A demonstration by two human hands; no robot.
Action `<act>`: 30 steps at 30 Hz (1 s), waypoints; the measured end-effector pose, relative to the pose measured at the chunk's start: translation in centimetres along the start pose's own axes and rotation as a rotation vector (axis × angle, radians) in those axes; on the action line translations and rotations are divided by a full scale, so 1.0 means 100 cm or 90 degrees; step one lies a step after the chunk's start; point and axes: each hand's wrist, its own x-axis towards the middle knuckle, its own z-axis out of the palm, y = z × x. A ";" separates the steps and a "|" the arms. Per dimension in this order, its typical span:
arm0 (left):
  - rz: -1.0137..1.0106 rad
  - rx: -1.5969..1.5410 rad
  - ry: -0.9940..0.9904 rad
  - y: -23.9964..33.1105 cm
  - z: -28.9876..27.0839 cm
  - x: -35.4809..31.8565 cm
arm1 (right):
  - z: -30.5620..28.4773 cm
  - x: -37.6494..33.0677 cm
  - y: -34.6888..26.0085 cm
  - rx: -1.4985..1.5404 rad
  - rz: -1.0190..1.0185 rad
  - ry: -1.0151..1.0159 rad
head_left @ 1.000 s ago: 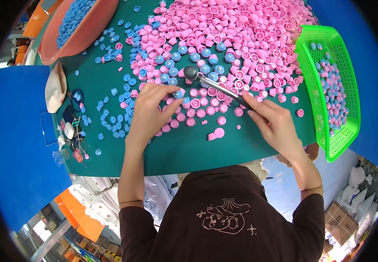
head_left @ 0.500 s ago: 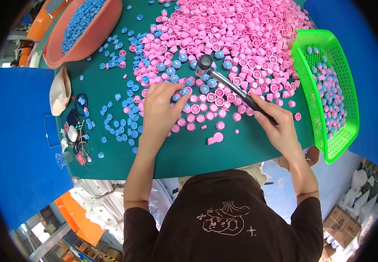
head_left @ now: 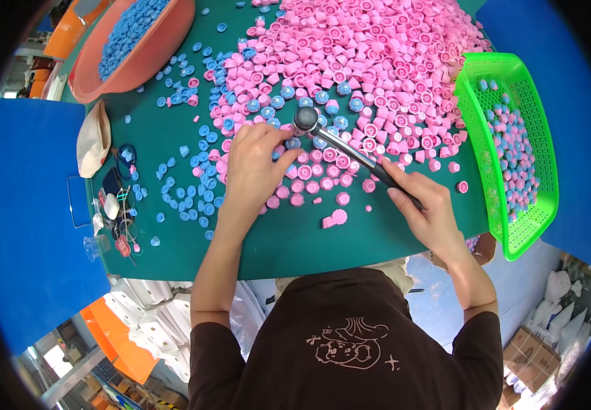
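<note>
A: What are the hands doing?

B: The right hand [head_left: 426,205] is closed tight around the dark handle of a small hammer with a shiny metal shaft and a round black head [head_left: 305,119]. The head hangs just past the tips of the left fingers [head_left: 276,139].

A: And the left hand [head_left: 253,171]?

B: Its fingers are bent and pinched down on a small piece on the green table top [head_left: 295,239], right under the hammer head. I cannot tell which piece it is, because the fingers hide it.

A: Is a lot done already?

B: I think some is done. The bright green plastic basket with holes [head_left: 514,75], out past the right hand, has joined pink-and-blue pieces [head_left: 514,154] in it. It looks about half full.

A: And what is left?

B: Lots! The big heap of little pink plastic caps [head_left: 363,55] lies beyond the fingertips and is still huge. A row of pink caps with blue tops [head_left: 309,102] sits just past the hammer head. Loose small blue plastic caps [head_left: 186,198] are spread out beside the left hand, on its thumb-away side. More blue ones fill the round orange plastic bowl [head_left: 165,58] far past them.

A: So it is nowhere near finished?

B: I would say not even halfway, going by that heap.
</note>
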 end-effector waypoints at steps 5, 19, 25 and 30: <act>-0.013 -0.015 0.000 0.000 -0.003 -0.002 | 0.000 0.007 -0.003 -0.010 -0.026 -0.001; -0.166 -0.023 0.135 -0.031 -0.056 -0.038 | 0.006 0.016 -0.001 -0.119 -0.028 -0.082; -0.203 0.019 0.191 -0.080 -0.073 -0.030 | 0.005 0.014 0.009 0.097 0.005 0.112; -0.192 0.086 0.214 -0.118 -0.082 -0.002 | 0.008 0.010 0.013 0.135 0.059 0.115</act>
